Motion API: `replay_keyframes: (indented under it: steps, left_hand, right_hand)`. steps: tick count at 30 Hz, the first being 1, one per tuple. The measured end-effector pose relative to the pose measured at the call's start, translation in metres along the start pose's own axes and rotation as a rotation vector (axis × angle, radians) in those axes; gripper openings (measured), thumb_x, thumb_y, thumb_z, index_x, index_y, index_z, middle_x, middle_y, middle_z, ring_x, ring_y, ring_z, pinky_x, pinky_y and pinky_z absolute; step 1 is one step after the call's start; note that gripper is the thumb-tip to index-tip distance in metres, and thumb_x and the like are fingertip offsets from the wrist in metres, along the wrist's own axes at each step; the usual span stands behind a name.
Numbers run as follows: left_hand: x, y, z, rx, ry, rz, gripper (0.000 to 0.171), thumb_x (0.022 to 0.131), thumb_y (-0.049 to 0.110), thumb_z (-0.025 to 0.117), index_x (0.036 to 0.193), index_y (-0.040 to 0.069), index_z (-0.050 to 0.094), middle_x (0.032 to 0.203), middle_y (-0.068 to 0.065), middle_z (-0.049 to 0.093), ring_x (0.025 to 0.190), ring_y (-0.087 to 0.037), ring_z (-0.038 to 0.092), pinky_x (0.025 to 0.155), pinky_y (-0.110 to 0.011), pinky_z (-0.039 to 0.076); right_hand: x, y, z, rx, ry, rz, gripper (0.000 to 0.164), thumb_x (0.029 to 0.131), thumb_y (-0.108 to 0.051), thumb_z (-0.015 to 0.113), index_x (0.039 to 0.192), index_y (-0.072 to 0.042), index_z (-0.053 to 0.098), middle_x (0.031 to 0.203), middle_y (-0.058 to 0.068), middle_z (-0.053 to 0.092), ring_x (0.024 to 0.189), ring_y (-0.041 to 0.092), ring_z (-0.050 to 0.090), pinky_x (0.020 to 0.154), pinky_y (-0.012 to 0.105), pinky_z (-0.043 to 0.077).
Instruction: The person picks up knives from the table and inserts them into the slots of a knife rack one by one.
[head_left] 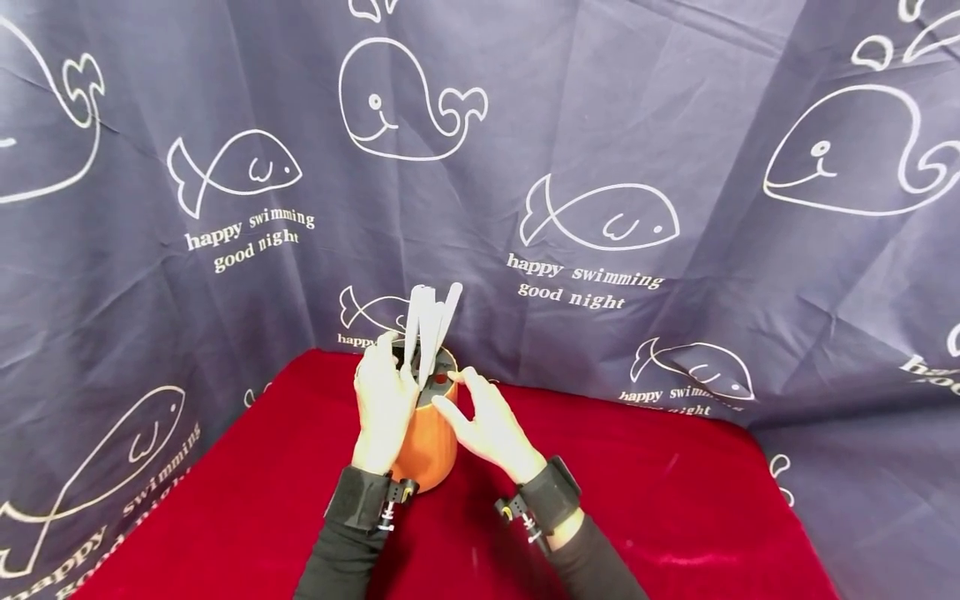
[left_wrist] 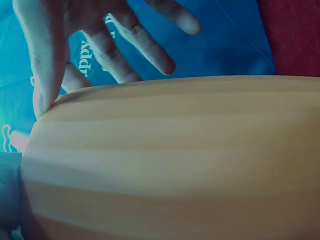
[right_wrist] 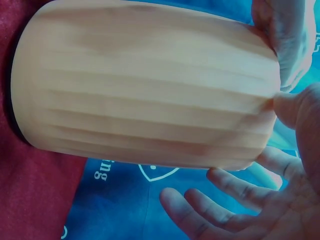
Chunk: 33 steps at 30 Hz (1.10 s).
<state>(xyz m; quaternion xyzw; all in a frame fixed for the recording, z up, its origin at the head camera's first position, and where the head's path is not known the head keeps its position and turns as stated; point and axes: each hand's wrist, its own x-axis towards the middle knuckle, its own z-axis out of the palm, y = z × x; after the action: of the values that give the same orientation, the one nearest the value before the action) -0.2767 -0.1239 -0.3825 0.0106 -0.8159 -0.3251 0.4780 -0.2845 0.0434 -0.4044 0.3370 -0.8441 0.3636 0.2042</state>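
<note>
An upright orange holder with ribbed sides stands on the red cloth. Several long white handles rise from its dark grey top, where a small red spot shows. My left hand grips the rim on the left, close against the handles; its thumb presses the edge while the other fingers spread behind. On the right side, my right hand holds the rim between thumb and index finger, its remaining fingers loose beside the wall. Whatever sits below the handles is hidden inside the holder.
Red cloth covers the table under the holder. A grey-blue curtain printed with white whales, fish and lettering hangs close behind and along both sides. Black bands with small cameras are strapped to both wrists.
</note>
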Motion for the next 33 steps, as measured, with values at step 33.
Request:
replay_keyframes:
  steps: [33]
  left_hand:
    - [-0.006,-0.003,0.009,0.064,0.065,0.007,0.034,0.094,0.023,0.069,0.105,-0.007,0.06,0.088,-0.029,0.062,0.083,-0.047,0.062,0.082,-0.057,0.053]
  right_hand:
    - [-0.003,0.004,0.003,0.07,-0.011,0.036,0.032,0.096,-0.028,0.068,0.118,-0.008,0.058,0.123,0.013,0.066,0.121,0.03,0.064,0.11,0.042,0.05]
